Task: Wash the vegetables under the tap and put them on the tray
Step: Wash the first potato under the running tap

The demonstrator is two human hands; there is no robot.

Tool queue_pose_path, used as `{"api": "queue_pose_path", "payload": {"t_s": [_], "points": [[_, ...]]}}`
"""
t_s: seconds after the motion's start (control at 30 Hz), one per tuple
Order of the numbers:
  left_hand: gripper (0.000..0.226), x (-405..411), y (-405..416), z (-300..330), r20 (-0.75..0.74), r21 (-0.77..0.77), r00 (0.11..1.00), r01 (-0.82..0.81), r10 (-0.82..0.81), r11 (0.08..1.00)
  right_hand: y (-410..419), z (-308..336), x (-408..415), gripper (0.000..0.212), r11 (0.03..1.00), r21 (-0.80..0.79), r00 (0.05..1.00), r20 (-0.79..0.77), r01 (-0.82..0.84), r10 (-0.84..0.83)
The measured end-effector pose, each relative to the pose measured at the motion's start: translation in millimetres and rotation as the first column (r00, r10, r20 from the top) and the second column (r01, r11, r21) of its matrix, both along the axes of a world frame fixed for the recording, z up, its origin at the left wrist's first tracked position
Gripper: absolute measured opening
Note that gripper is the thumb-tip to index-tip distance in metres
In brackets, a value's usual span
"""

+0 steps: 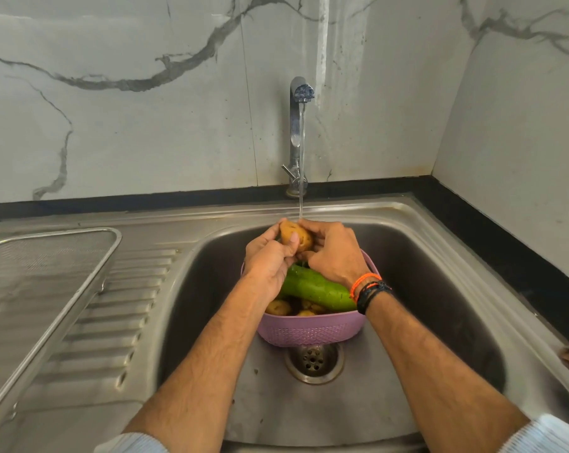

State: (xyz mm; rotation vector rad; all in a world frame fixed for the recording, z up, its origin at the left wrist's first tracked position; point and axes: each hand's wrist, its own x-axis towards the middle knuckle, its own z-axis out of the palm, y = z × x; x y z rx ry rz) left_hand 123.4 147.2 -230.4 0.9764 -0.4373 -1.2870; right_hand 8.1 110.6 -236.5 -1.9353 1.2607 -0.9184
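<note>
Left hand (270,259) and right hand (334,253) both grip potato (295,237) at frame centre, under tap (299,132) stream. Below: green gourd (316,289), seemingly more potatoes, in purple basket (309,331). Tray (44,276) at left.

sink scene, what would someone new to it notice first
Both hands, left hand and right hand, hold a potato under the running tap, mid-sink. Just below sits a purple basket with a big green gourd; the metal tray waits on the left.
</note>
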Motion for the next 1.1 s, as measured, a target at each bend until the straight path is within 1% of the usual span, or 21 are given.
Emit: {"api": "queue_pose_path", "payload": {"t_s": [0.03, 0.13, 0.2, 0.27, 0.37, 0.4, 0.53, 0.6, 0.73, 0.8, 0.9, 0.93, 1.0, 1.1], "points": [[0.051, 0.7, 0.2, 0.5, -0.003, -0.004, 1.0, 0.001, -0.001, 1.0, -0.4, 0.5, -1.7, 0.068, 1.0, 0.022, 1.0, 0.023, -0.008, 0.008], [0.048, 3.4, 1.8, 4.1, -0.012, -0.023, 1.0, 0.02, -0.02, 1.0, -0.8, 4.2, -8.2, 0.061, 0.998, 0.056, 0.988, 0.155, -0.005, -0.003], [0.048, 5.3, 1.5, 4.2, -0.011, -0.027, 0.999, 0.042, -0.042, 0.999, 0.8, 7.1, -10.3, 0.061, 0.999, 0.053, 0.982, 0.189, -0.003, -0.007], [0.051, 5.9, 1.9, 3.2, -0.004, -0.033, 0.998, 0.066, -0.066, 0.997, 0.6, 7.4, -10.5, 0.068, 0.998, 0.058, 0.983, 0.18, -0.027, 0.016], [0.054, 5.8, 3.3, 2.4, 0.005, -0.05, 0.995, 0.095, -0.095, 0.994, 1.6, 5.7, -7.7, 0.083, 0.997, 0.027, 0.993, 0.097, -0.067, 0.064], [0.054, 5.7, 3.2, 2.8, 0.003, -0.055, 0.995, 0.098, -0.098, 0.994, 1.6, 5.2, -6.7, 0.082, 0.998, 0.004, 0.995, 0.085, -0.056, 0.055], [0.053, 4.4, 0.8, 3.0, 0.006, -0.062, 0.997, 0.073, -0.072, 0.995, 3.0, 4.5, -5.1, 0.064, 0.998, -0.056, 0.99, 0.136, 0.043, -0.035], [0.054, 5.0, 0.5, 2.9, 0.025, -0.062, 0.997, 0.075, -0.073, 0.995, 4.1, 4.8, -3.9, 0.061, 0.993, -0.107, 0.994, 0.103, 0.058, -0.047], [0.058, 3.8, 2.5, 2.0, 0.148, -0.067, 0.984, 0.113, -0.102, 0.991, 6.9, 5.2, -2.6, 0.069, 0.985, -0.171, 0.996, -0.086, -0.026, 0.011], [0.058, 2.4, 1.3, 1.3, 0.187, -0.06, 0.98, 0.086, -0.073, 0.995, 8.0, 5.0, -1.9, 0.069, 0.984, -0.178, 0.996, -0.089, -0.018, 0.002], [0.056, 3.6, -3.0, -1.4, 0.234, -0.039, 0.972, 0.028, -0.018, 0.999, 9.4, 3.9, -1.6, 0.06, 0.977, -0.207, 0.999, 0.012, 0.044, -0.042], [0.055, 4.3, -3.7, -2.5, 0.267, -0.035, 0.964, 0.026, -0.016, 0.999, 10.3, 4.7, -1.2, 0.058, 0.974, -0.219, 0.999, 0.019, 0.053, -0.05], [0.058, 4.6, -3.4, -3.6, 0.348, -0.035, 0.937, 0.05, -0.035, 0.998, 10.0, 5.1, -0.6, 0.062, 0.977, -0.211, 0.999, -0.011, 0.044, -0.048], [0.062, 1.8, -0.3, -1.9, 0.449, -0.044, 0.892, 0.084, -0.055, 0.996, 7.7, 2.3, -0.6, 0.075, 0.984, -0.175, 0.991, -0.127, 0.014, -0.037]]}}
